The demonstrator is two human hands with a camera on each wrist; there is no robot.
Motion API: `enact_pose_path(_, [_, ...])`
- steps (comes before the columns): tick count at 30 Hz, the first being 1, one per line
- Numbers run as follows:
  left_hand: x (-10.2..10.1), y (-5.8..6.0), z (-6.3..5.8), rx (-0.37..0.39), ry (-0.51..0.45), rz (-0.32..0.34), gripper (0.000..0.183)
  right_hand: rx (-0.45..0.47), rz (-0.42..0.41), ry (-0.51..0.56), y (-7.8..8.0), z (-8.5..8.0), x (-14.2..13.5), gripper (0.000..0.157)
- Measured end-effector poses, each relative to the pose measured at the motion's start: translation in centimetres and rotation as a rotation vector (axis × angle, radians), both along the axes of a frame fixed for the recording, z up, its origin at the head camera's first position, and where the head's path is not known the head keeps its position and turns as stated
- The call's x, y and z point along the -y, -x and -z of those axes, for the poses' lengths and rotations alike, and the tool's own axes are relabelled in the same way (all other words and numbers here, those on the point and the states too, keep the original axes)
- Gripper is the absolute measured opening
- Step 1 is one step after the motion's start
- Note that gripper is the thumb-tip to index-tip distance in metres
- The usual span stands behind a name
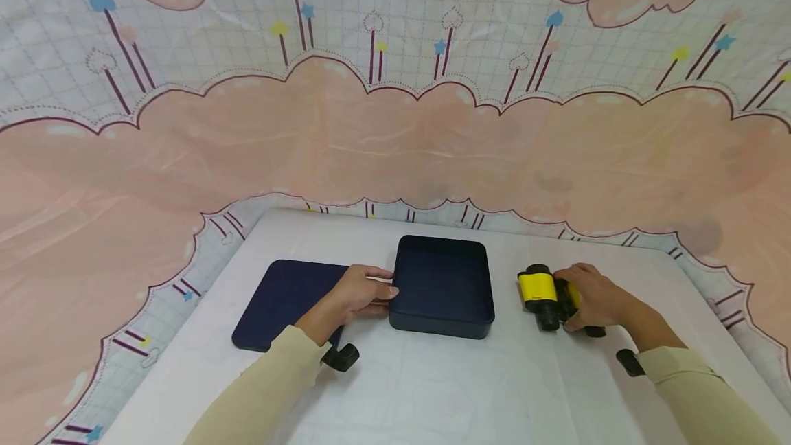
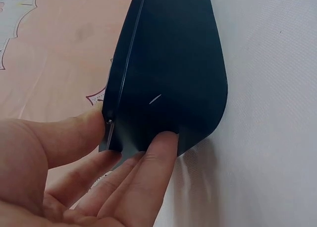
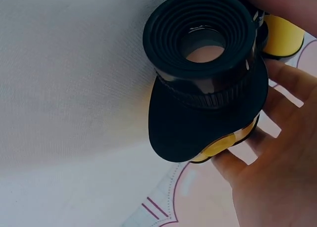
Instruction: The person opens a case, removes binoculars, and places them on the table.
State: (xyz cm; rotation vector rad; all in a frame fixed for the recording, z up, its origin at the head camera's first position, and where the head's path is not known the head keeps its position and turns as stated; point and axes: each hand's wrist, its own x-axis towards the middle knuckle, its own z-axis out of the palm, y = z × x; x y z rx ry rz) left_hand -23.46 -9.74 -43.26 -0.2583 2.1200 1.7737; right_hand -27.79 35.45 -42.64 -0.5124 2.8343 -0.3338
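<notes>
A dark navy square box (image 1: 441, 327) lies with its hollow side up on the white table. My left hand (image 1: 364, 290) grips its left side; in the left wrist view the thumb is at the rim and the fingers (image 2: 161, 160) lie against the box's outer wall (image 2: 168, 63). To the right stand yellow and black binoculars (image 1: 537, 288), and my right hand (image 1: 593, 294) holds their right barrel. The right wrist view shows a black eyepiece (image 3: 198, 83) up close, with fingers (image 3: 292, 81) around the barrel's far side. The thumb is partly cut off there.
A flat dark navy panel (image 1: 296, 294), like a lid, lies left of the box, partly under my left forearm. Small black devices (image 1: 342, 358) sit at both wrists. A patterned pink and white cloth (image 1: 395, 150) rises behind the white tabletop (image 1: 432, 390).
</notes>
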Motion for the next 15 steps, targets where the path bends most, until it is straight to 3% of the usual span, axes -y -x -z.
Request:
enact_pose_path(8, [-0.2,-0.1,0.2,-0.055,0.086,0.045,0.045,0.013,-0.006,0.019,-0.6,0.1,-0.3,0.105])
enact_pose_path(12, [0.0,-0.1,-0.4,-0.114,0.228,0.086,0.05,-0.019,-0.025,0.013,-1.2,-0.5,-0.2,0.108])
enact_pose_path(15, [0.2,-0.1,-1.2,-0.198,0.38,0.122,0.056,-0.064,-0.037,0.011,-1.5,-1.1,0.0,0.105])
